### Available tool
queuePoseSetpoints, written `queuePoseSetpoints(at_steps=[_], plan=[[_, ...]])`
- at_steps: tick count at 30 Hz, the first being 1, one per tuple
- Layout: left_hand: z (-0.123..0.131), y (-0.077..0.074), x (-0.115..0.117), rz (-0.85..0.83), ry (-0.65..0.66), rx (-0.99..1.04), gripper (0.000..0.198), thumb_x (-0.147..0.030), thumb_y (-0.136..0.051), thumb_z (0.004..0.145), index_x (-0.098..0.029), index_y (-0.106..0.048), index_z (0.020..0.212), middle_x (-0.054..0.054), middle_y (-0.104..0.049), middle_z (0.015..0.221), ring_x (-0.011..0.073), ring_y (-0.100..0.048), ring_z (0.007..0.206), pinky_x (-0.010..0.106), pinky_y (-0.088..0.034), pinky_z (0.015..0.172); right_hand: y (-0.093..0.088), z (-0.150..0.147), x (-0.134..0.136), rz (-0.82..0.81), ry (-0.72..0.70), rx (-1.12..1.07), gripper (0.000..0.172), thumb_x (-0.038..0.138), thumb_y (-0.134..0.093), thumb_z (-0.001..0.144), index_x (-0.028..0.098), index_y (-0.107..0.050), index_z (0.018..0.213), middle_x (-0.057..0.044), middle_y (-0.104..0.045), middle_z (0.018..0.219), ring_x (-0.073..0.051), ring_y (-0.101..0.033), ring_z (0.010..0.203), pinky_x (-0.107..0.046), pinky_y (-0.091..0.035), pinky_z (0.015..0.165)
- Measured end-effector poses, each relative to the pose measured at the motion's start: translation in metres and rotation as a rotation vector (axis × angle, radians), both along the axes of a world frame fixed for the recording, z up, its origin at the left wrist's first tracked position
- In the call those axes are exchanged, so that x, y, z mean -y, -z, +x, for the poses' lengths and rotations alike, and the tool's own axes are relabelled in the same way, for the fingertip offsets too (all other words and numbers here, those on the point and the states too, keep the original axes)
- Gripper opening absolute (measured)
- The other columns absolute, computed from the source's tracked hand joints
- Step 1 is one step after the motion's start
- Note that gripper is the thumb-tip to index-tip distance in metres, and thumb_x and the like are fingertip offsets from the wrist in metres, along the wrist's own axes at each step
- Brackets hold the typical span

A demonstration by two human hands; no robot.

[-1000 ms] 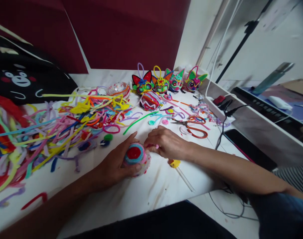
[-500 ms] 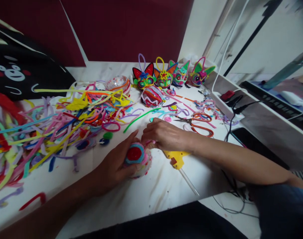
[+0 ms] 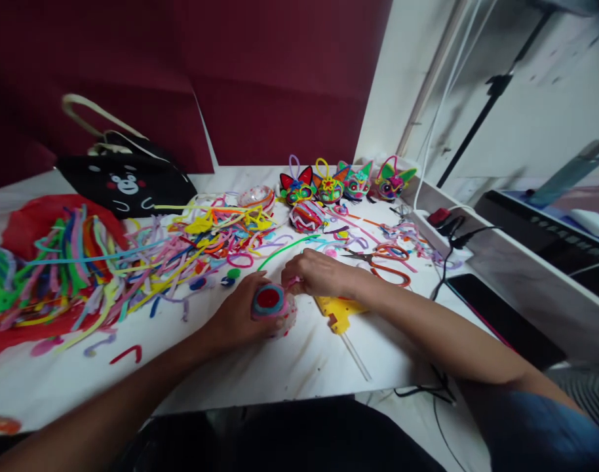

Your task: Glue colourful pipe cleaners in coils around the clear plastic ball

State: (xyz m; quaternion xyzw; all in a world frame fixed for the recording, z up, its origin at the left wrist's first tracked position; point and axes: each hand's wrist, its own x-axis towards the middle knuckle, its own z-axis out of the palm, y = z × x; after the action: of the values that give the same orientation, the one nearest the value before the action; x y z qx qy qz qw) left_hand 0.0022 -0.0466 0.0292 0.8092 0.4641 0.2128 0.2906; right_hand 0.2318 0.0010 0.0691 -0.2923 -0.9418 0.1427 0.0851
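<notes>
My left hand (image 3: 238, 313) is wrapped round a small ball-shaped craft piece (image 3: 270, 300), which carries a red disc ringed with blue fuzzy trim and has pink on its side. Pinched in my right hand (image 3: 313, 272) is a pink pipe cleaner (image 3: 293, 282), at the upper right of the ball. The fingertips of that hand are partly hidden. Below my right wrist lies a yellow hot glue gun (image 3: 339, 314) with a clear glue stick poking out. Orange-handled scissors (image 3: 377, 257) rest beyond my right forearm.
Loose pipe cleaners (image 3: 181, 252) spread across the left of the table. Several cat-faced ornaments (image 3: 298, 190) stand along the back, with a striped ball (image 3: 307, 216) before them. A black bag (image 3: 132, 190) is back left; a phone (image 3: 503, 318) and power strip (image 3: 451, 242) are right.
The camera view has tilted up and shifted left, so more of the bag and pipe cleaners shows. Both hands keep nearly the same hold at the ball.
</notes>
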Motion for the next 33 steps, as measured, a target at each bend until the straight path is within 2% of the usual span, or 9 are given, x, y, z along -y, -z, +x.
queuePoseSetpoints(at_steps=[3, 7, 10, 14, 18, 20, 23, 29, 33], plan=[[0.003, 0.001, 0.008, 0.122, -0.075, -0.110, 0.059, -0.063, -0.076, 0.069, -0.019, -0.061, 0.106, 0.011, -0.066, 0.111, 0.0357, -0.061, 0.106, 0.051, -0.049, 0.095, -0.001, 0.000, 0.002, 0.014, 0.019, 0.002, 0.010, 0.011, -0.073, 0.089, 0.015, -0.079, 0.096, -0.008, -0.080, 0.093, -0.017, -0.070, 0.082, -0.025, -0.040, 0.069], [0.004, 0.001, 0.010, 0.087, -0.141, -0.075, 0.063, -0.055, -0.082, 0.064, -0.021, -0.058, 0.111, 0.012, -0.068, 0.112, 0.0371, -0.062, 0.106, 0.053, -0.050, 0.094, -0.003, 0.001, 0.007, 0.034, 0.053, -0.006, 0.007, 0.017, -0.078, 0.088, 0.014, -0.079, 0.094, -0.008, -0.080, 0.092, -0.017, -0.069, 0.080, -0.025, -0.039, 0.069], [-0.003, -0.007, 0.000, -0.017, -0.022, -0.007, 0.079, -0.051, -0.083, 0.066, -0.023, -0.049, 0.131, 0.012, -0.067, 0.127, 0.0327, -0.066, 0.112, 0.045, -0.054, 0.094, -0.002, 0.001, 0.013, 0.036, 0.080, -0.007, 0.009, 0.023, -0.080, 0.087, 0.015, -0.078, 0.092, -0.008, -0.080, 0.088, -0.018, -0.069, 0.079, -0.026, -0.038, 0.068], [-0.014, -0.022, -0.017, -0.169, 0.190, 0.022, 0.077, -0.046, -0.085, 0.062, -0.021, -0.052, 0.128, 0.010, -0.068, 0.128, 0.0297, -0.068, 0.114, 0.038, -0.057, 0.090, 0.004, -0.004, 0.023, 0.033, 0.113, -0.010, 0.010, 0.025, -0.077, 0.090, 0.015, -0.078, 0.091, -0.009, -0.079, 0.088, -0.019, -0.070, 0.080, -0.027, -0.039, 0.070], [-0.011, -0.028, -0.016, -0.180, 0.192, 0.001, 0.064, -0.046, -0.076, 0.076, -0.020, -0.051, 0.128, 0.010, -0.069, 0.123, 0.0283, -0.069, 0.107, 0.038, -0.057, 0.085, 0.004, -0.008, 0.030, 0.031, 0.125, -0.005, 0.008, 0.023, -0.074, 0.091, 0.015, -0.078, 0.091, -0.010, -0.079, 0.089, -0.020, -0.071, 0.082, -0.028, -0.040, 0.074], [-0.007, -0.027, -0.011, -0.140, 0.165, -0.012, 0.056, -0.049, -0.069, 0.082, -0.020, -0.051, 0.127, 0.010, -0.070, 0.121, 0.0283, -0.069, 0.105, 0.039, -0.056, 0.086, 0.002, -0.008, 0.030, 0.024, 0.114, 0.003, 0.008, 0.022, -0.074, 0.091, 0.014, -0.077, 0.092, -0.010, -0.079, 0.089, -0.020, -0.071, 0.083, -0.028, -0.040, 0.074], [-0.004, -0.022, -0.008, -0.085, 0.141, -0.023, 0.057, -0.050, -0.068, 0.082, -0.020, -0.051, 0.127, 0.010, -0.071, 0.120, 0.0291, -0.069, 0.104, 0.040, -0.055, 0.088, -0.002, -0.006, 0.028, 0.007, 0.087, 0.010, 0.010, 0.024, -0.073, 0.093, 0.014, -0.076, 0.092, -0.010, -0.079, 0.089, -0.020, -0.071, 0.084, -0.028, -0.040, 0.074], [-0.012, -0.006, -0.015, -0.032, 0.163, -0.001, 0.056, -0.050, -0.067, 0.082, -0.022, -0.051, 0.128, 0.007, -0.071, 0.119, 0.0270, -0.068, 0.101, 0.036, -0.052, 0.084, -0.002, -0.005, 0.023, -0.011, 0.057, 0.019, 0.012, 0.026, -0.073, 0.095, 0.016, -0.075, 0.089, -0.008, -0.078, 0.088, -0.020, -0.070, 0.084, -0.030, -0.040, 0.077], [-0.016, -0.001, -0.016, -0.035, 0.197, 0.032, 0.051, -0.048, -0.066, 0.085, -0.023, -0.052, 0.128, 0.005, -0.071, 0.116, 0.0258, -0.067, 0.099, 0.035, -0.051, 0.084, -0.004, -0.010, 0.021, -0.009, 0.064, 0.038, 0.008, 0.019, -0.073, 0.093, 0.016, -0.075, 0.086, -0.008, -0.078, 0.087, -0.021, -0.069, 0.084, -0.033, -0.037, 0.080]])
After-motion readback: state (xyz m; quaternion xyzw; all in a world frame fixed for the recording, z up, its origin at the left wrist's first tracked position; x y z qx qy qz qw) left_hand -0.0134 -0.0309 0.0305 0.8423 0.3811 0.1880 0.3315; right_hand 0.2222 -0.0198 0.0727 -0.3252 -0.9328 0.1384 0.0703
